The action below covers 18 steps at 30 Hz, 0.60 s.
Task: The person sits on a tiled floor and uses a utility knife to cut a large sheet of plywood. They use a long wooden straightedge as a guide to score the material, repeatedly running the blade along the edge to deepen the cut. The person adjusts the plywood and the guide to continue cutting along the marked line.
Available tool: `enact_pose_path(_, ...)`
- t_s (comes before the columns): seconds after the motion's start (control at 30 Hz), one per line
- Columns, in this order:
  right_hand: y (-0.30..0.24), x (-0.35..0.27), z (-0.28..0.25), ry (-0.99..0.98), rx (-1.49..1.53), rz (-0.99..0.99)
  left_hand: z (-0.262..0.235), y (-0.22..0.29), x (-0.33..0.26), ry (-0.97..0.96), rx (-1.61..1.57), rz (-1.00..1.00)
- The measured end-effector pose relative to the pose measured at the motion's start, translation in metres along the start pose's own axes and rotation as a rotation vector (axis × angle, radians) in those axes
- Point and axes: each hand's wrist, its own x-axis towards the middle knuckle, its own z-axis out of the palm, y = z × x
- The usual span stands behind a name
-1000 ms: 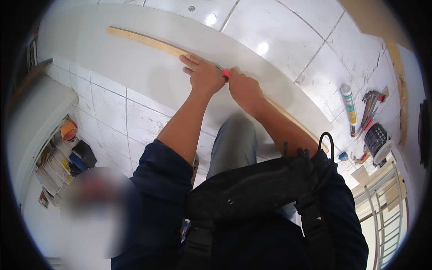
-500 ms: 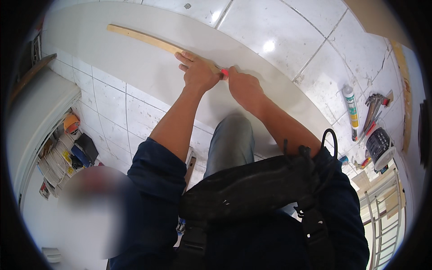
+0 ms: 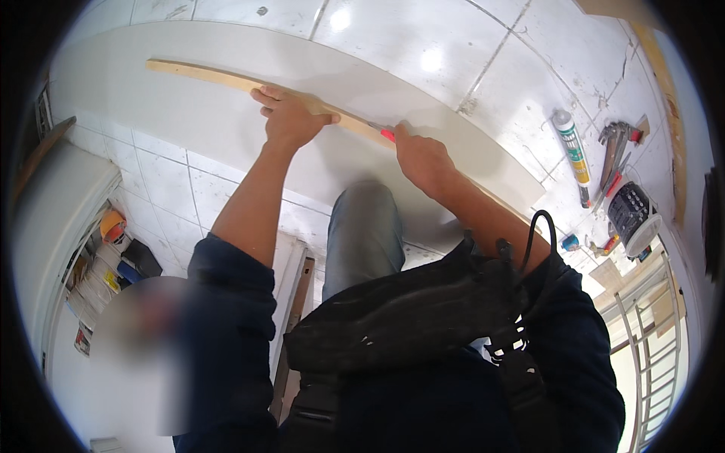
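A long pale wooden strip (image 3: 198,72) lies across a light grey board (image 3: 219,117), running from upper left toward lower right. My left hand (image 3: 294,121) presses on the strip, its fingers stretched over it and the thumb pointing right. In my right hand (image 3: 425,161) a red utility knife (image 3: 387,135) is gripped, only part of its red body showing. Its thin blade points left along the strip, a short way from my left thumb. My right hand and forearm hide part of the strip.
To the right on the white tiled floor (image 3: 498,98) lie a sealant tube (image 3: 572,157), a hammer (image 3: 615,151) and a dark bucket (image 3: 633,215). A metal ladder (image 3: 648,355) is at lower right. Another person's dark sleeve (image 3: 226,317) is beside me; my knee (image 3: 362,226) is near the board.
My right hand with the knife has moved right, away from my left hand, and the blade now shows. The left thumb sticks out more. The whole view has shifted somewhat.
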Motion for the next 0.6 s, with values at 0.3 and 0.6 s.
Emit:
enact_pose_path(0.3, 0.05, -0.046, 0.015, -0.007, 0.004, 0.065, 0.003, -0.003, 0.003, -0.011, 0.026, 0.032)
enact_pose_path(0.6, 0.096, -0.092, 0.024, -0.024, -0.037, 0.115, 0.005, -0.005, 0.006, -0.019, 0.116, 0.045)
